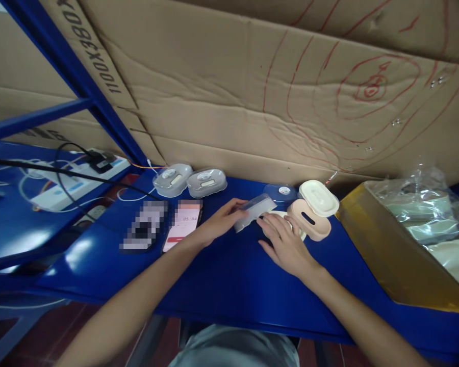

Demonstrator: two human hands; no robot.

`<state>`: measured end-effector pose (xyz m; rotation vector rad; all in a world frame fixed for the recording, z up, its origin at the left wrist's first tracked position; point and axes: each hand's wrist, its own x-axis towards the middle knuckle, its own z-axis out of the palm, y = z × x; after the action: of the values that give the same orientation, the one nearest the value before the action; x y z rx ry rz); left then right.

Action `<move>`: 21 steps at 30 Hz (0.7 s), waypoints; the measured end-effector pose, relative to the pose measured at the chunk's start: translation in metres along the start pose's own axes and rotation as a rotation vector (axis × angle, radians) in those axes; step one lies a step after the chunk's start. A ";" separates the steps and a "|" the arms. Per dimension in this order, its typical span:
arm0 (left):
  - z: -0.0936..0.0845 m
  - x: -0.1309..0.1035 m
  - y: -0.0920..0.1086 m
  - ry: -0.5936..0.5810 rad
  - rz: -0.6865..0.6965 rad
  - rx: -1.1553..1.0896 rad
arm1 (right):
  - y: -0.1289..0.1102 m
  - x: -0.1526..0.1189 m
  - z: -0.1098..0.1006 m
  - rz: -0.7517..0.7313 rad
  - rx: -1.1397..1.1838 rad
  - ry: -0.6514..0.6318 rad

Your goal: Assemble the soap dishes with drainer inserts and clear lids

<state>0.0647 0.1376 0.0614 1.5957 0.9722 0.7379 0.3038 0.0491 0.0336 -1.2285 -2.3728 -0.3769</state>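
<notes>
A translucent, flat plastic packet point(255, 210) is pinched at its left end by my left hand point(226, 220). My right hand point(285, 239) lies with fingers spread over a cream-coloured piece point(300, 232), mostly hidden beneath it. The fingertips come close to the packet's right edge; whether they touch it I cannot tell. Just right of them is a peach oval box point(321, 229) with a dark slot, and a cream oval lid point(318, 199) rests against its back. Behind the packet lies a clear lid point(277, 195) with a round sticker.
Two grey boxes with clear covers point(173, 179) stand at the back left. Two phones point(183, 224) lie on the blue table point(229, 290). A yellow bin point(386, 260) with plastic-wrapped pieces point(424, 214) stands right. Power strip point(80, 181) and cables are left; cardboard point(199, 86) walls the back.
</notes>
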 end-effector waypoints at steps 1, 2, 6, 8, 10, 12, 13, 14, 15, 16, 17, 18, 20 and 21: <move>0.000 -0.002 0.001 -0.013 -0.030 -0.048 | 0.000 0.002 0.001 0.008 0.000 0.038; 0.001 -0.004 0.002 -0.029 -0.059 -0.086 | 0.000 0.004 0.001 0.016 -0.002 0.067; 0.005 -0.002 0.000 -0.053 -0.092 -0.088 | 0.005 0.000 -0.004 -0.003 -0.014 0.113; 0.006 0.001 -0.004 -0.016 -0.092 -0.058 | 0.007 -0.004 -0.007 -0.020 0.006 0.170; 0.006 0.004 -0.008 0.035 -0.080 -0.022 | 0.007 -0.007 -0.010 -0.029 0.025 0.212; 0.005 0.005 -0.013 0.102 -0.035 0.014 | 0.008 -0.010 -0.010 -0.041 0.035 0.200; 0.005 0.005 -0.015 0.145 0.006 0.050 | 0.009 -0.010 -0.009 -0.049 0.039 0.178; 0.004 0.005 -0.018 0.183 0.060 0.112 | 0.009 -0.011 -0.008 -0.058 0.048 0.152; 0.004 0.005 -0.022 0.202 0.120 0.196 | 0.010 -0.012 -0.006 -0.066 0.060 0.125; 0.004 0.005 -0.026 0.199 0.176 0.293 | 0.011 -0.012 -0.004 -0.072 0.076 0.095; 0.005 0.005 -0.030 0.175 0.219 0.389 | 0.011 -0.012 -0.002 -0.078 0.095 0.063; 0.005 0.004 -0.033 0.136 0.244 0.473 | 0.012 -0.013 -0.001 -0.085 0.113 0.030; 0.005 0.003 -0.036 0.072 0.241 0.564 | 0.011 -0.013 0.000 -0.095 0.139 -0.029; 0.005 0.002 -0.035 0.065 0.242 0.586 | 0.011 -0.014 0.000 -0.097 0.144 -0.054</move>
<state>0.0623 0.1401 0.0260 2.2406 1.1191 0.7074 0.3196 0.0453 0.0276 -1.0742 -2.4645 -0.2013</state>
